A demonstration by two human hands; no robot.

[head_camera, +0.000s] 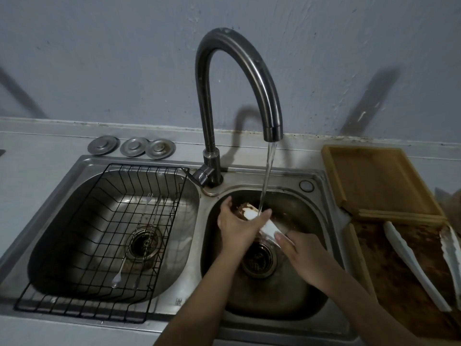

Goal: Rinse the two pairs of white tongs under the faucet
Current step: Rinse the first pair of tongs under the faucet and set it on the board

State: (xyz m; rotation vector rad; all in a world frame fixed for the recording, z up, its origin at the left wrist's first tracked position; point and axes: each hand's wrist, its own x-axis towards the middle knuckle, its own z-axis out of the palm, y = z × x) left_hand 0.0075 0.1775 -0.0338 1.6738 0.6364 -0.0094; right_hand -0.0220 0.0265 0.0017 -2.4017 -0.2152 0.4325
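Water runs from the dark curved faucet (pixel 249 78) into the right sink basin (pixel 299 283). One pair of white tongs (pixel 268 226) lies across both my hands under the stream, its tip smeared with brown residue. My left hand (pixel 239 224) wraps the tip end, and my right hand (pixel 304 258) holds the other end lower right. A second pair of white tongs (pixel 414 267) lies spread on the dirty tray at the right, untouched.
A black wire rack (pixel 104 245) with several pieces of cutlery sits in the left basin (pixel 62 211). Three metal drain plugs (pixel 132 146) rest on the counter behind it. A wooden tray (pixel 381 181) and a brown-stained tray (pixel 389 275) stand right of the sink.
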